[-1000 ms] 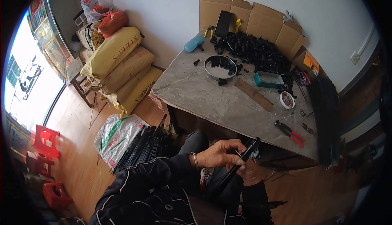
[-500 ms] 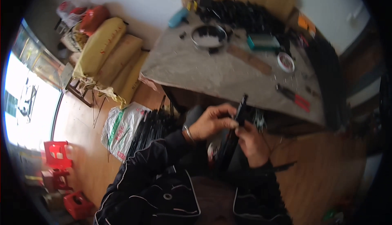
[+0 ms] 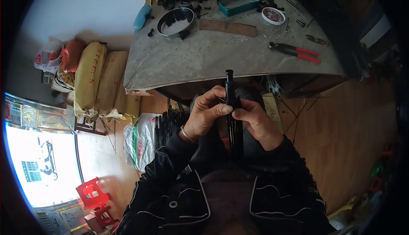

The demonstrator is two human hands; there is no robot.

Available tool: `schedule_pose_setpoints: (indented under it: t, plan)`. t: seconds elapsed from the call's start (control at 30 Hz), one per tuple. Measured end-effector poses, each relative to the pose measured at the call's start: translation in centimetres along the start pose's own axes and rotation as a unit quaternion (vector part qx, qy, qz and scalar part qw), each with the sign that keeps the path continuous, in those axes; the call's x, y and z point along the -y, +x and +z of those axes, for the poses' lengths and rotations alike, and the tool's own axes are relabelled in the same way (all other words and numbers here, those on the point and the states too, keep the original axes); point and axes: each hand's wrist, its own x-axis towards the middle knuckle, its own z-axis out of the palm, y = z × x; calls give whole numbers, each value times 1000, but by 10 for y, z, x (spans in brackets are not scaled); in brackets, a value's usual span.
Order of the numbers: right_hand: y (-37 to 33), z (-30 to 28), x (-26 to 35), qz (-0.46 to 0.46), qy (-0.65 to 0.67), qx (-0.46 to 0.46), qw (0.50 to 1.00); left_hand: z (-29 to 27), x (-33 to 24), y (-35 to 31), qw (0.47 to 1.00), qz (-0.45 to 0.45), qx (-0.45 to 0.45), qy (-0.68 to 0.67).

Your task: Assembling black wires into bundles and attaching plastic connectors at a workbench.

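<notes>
Over my lap I hold what looks like a folded black umbrella frame [image 3: 230, 86], its narrow, knobbed end pointing away toward the table and a bundle of thin dark rods running back to my body. My left hand [image 3: 206, 112], with a bangle at the wrist, closes thumb and fingers on the collar from the left. Something thin shows near its fingertips, too small to name. From the other side, my right hand [image 3: 257, 122] grips the frame just below the collar, the thumb pressed on it. Most of the right fingers are hidden behind the frame.
Ahead stands a grey table [image 3: 204, 60] with red-handled pincers [image 3: 294, 51], a round bowl [image 3: 175, 22], a teal box [image 3: 238, 5], a white tub [image 3: 273, 16] and piled black parts. Left are stacked sacks [image 3: 89, 77], a bundle of black rods [image 3: 170, 122] and red stools [image 3: 92, 193].
My view has swung, so the table and sacks sit differently. The frame went from tilted to nearly straight ahead, showing its knobbed end; both hands remain on it.
</notes>
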Motion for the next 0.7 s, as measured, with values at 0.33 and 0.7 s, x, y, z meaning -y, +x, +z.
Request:
schedule_pose_setpoints:
  t: [0.33,0.7]
  plan:
    - [-5,19,7,-6,88,53,995,-15,-19,17,983,27,135,124]
    - [-7,24,15,-19,125,-43,991,28,-46,-24,986,144,27,76]
